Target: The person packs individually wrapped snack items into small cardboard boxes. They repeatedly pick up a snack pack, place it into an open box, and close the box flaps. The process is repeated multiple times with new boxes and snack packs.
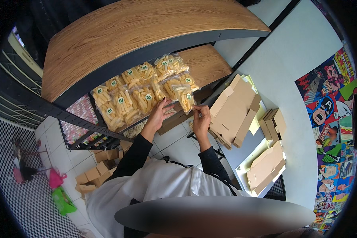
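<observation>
My right hand [201, 119] pinches the corner of a clear plastic bag [185, 99] filled with pale yellow stick-shaped pieces. A round label with green marking is stuck on that bag. My left hand [160, 114] has its fingers apart and holds nothing, near the front edge of the shelf. Several similar labelled bags [121, 101] lie in rows on the lower wooden shelf [209, 62], beyond my left hand. What the bag in my right hand rests on cannot be told.
A wood-topped upper shelf [154, 17] overhangs the bags. Flat cardboard boxes [233, 113] are stacked on a grey table [257, 148] at right. Cardboard boxes [98, 172], a green bag [64, 200] and a pink bag [56, 178] lie on the tiled floor at left.
</observation>
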Available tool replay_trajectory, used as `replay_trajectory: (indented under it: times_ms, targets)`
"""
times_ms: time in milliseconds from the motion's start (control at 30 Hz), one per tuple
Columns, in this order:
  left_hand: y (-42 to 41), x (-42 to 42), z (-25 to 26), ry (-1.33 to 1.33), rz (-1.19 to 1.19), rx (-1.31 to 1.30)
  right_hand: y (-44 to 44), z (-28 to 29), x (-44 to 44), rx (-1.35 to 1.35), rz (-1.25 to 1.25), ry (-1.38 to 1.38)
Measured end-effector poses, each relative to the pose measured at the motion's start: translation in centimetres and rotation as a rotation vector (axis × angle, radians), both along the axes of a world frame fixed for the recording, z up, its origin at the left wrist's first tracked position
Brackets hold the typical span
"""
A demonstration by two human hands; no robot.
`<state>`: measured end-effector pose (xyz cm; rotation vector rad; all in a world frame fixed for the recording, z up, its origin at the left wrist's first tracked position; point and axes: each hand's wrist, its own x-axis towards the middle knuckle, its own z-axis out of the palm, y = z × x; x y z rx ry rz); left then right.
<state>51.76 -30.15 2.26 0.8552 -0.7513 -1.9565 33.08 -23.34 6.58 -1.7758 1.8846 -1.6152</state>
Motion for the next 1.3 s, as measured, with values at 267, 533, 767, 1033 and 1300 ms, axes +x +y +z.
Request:
replay_trajectory:
  times_ms: [267, 533, 767, 1033, 1300]
  targets:
    - [1.7, 0.1, 0.6, 0.256, 0.017, 0.081, 1.8, 0.4, 3.0, -0.127, 0.201, 0.114]
    - [3.4, 1.9, -0.3, 0.095, 0.163, 0.079, 0.6, 1.0, 1.8, 0.022, 0.357, -0.132]
    - [6.1, 4.4, 1.2, 0.012, 0.227, 0.077, -7.7, -2.9, 2.6, 0.305, 0.267, -0.200]
    - [7.1, 5.8, 1.3, 0.003, 0.305, 0.041, -10.4, -4.8, 4.5, 0.349, 0.252, -0.152]
    - [5.0, 5.4, -1.5, -0.025, 0.320, 0.042, -7.2, -1.3, 3.5, 0.168, 0.173, -0.225]
